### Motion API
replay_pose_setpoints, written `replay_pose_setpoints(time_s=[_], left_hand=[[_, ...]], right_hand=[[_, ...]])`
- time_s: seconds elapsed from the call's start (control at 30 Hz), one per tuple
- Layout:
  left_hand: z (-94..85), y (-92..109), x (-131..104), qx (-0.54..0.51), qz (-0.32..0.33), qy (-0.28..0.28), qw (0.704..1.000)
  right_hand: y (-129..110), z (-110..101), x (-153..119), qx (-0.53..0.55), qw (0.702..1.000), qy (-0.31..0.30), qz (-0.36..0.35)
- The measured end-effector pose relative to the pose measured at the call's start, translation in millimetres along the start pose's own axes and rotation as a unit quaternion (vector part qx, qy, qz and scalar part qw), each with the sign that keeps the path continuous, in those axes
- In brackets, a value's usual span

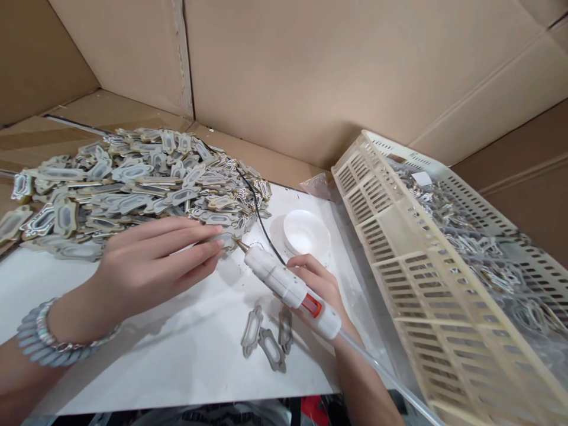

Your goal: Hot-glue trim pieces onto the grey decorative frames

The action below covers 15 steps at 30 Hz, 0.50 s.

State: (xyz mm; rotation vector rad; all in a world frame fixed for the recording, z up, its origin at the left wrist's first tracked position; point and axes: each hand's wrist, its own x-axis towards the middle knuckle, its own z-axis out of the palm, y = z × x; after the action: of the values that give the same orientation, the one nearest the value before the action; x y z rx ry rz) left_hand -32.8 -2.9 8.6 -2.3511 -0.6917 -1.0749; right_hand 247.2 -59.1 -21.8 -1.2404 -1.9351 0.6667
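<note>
Between its thumb and fingers, my left hand (155,260) pinches a small metal label-holder frame (228,235), partly hidden by the fingertips. My right hand (317,281) is wrapped round a white glue gun (277,278) with a red window and a clear glue stick out of its back. The gun's brass nozzle tip is at the held frame's right end; whether it touches, I cannot tell. Three loose frames (271,350) lie on the white board below the gun. Behind my left hand spreads a large heap of similar frames (133,177).
A white round dish (306,232) stands beyond my right hand. A black cord (257,207) runs past the heap to the gun. On the right, a cream plastic crate (399,260) holds bagged metal parts. Cardboard walls (310,71) enclose the white board (177,361).
</note>
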Motion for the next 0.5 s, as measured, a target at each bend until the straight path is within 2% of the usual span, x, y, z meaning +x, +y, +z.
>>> replay_pose_setpoints(time_s=[0.5], left_hand=[[1.5,4.5,-0.5,-0.056,-0.069,-0.006,0.996]], right_hand=[[-2.0,-0.9,1.8,-0.027,1.000,0.001,-0.015]])
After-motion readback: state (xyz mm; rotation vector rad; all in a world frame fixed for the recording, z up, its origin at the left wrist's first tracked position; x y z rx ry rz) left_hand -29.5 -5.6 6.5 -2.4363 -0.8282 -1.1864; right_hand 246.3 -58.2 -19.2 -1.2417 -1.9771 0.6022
